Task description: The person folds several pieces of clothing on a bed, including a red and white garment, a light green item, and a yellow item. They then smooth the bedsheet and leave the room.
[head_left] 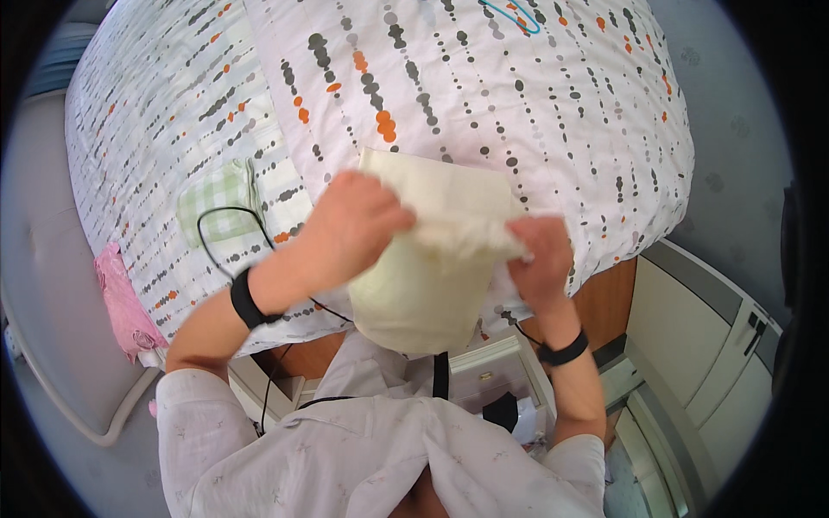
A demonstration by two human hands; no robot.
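Note:
A pale cream cloth [423, 298] hangs in front of me, its lower part drooping over the bed's near edge. Across its middle runs a bunched, gathered band, and an upper flap lies toward the bed. My left hand [358, 224] is closed on the cloth's left side, slightly smeared by motion. At the right end of the gathered band, my right hand [542, 259] pinches the fabric. Whether the cloth is a garment or a cover, I cannot tell. To the left, a folded green-and-white checked cloth [220, 203] rests on the bed.
The bed [484, 95] has a white cover with grey and orange dots. A pink cloth [125, 302] lies at its left edge by a padded headboard [39, 250]. A blue loop [522, 19] is at the far side. Below me stands an open drawer [501, 380]; black cables [200, 237] trail nearby.

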